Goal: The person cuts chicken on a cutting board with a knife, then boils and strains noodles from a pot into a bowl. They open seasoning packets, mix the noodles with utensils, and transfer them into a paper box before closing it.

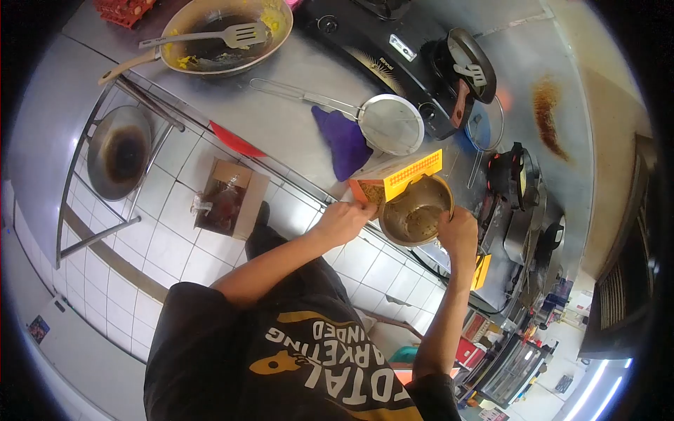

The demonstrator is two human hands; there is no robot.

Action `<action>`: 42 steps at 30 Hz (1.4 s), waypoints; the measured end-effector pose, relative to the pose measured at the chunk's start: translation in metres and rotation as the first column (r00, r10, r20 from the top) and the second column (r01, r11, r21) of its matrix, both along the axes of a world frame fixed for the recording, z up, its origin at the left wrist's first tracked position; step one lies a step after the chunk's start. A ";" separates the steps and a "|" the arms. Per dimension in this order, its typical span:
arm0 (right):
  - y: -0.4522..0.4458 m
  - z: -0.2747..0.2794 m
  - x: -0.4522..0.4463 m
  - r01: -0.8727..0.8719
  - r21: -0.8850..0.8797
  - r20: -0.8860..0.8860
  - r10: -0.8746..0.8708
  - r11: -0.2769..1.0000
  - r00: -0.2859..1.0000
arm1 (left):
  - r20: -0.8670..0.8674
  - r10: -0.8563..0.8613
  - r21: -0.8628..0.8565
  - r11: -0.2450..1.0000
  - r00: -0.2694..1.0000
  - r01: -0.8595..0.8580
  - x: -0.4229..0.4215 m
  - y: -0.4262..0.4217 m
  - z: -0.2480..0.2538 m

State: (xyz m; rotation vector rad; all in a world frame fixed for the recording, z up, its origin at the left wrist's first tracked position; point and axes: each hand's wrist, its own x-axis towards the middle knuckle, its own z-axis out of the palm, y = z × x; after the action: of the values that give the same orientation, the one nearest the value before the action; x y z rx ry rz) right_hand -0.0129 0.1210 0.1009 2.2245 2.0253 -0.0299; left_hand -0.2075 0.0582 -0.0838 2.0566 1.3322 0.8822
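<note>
My left hand (345, 223) is closed on the lower corner of a yellow and orange cardboard food box (411, 168). The box is tilted, and brownish food (373, 191) shows at its open side. Against the box leans a metal pot (414, 214), tipped so that its inside faces me, with brown bits on the bottom. My right hand (458, 231) is wrapped round the pot's right side, where its handle is hidden. Just beyond the box lie a purple cloth (340, 144) and a round mesh strainer (391, 125).
On the steel counter (281, 119), a large pan (242, 67) holds a slotted spatula (232, 36) and yellow scraps. A black gas stove (365, 52) carries a small pan (467, 59). A wok (119, 154) rests below the counter, near a cardboard carton (232, 200) on the floor.
</note>
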 end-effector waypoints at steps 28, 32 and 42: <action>-0.004 0.009 0.002 -0.055 -0.025 -0.233 0.047 0.998 0.971 | 0.276 -0.102 -0.274 0.945 0.956 0.180 0.033 0.002 -0.005; -0.012 -0.004 0.021 -0.128 0.053 -0.159 0.135 0.990 0.978 | 0.084 -0.054 -0.346 0.935 0.995 0.080 0.021 0.002 0.023; -0.013 0.001 0.022 -0.035 0.024 -0.152 0.038 0.999 0.988 | 0.018 -0.102 -0.229 0.968 0.995 0.103 0.019 0.007 0.016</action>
State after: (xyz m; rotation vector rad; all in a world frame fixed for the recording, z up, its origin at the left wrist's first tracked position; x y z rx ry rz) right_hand 0.0093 0.1076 0.1014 2.2612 2.1527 -0.1811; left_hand -0.1884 0.0652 -0.0674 1.9216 1.2489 0.6560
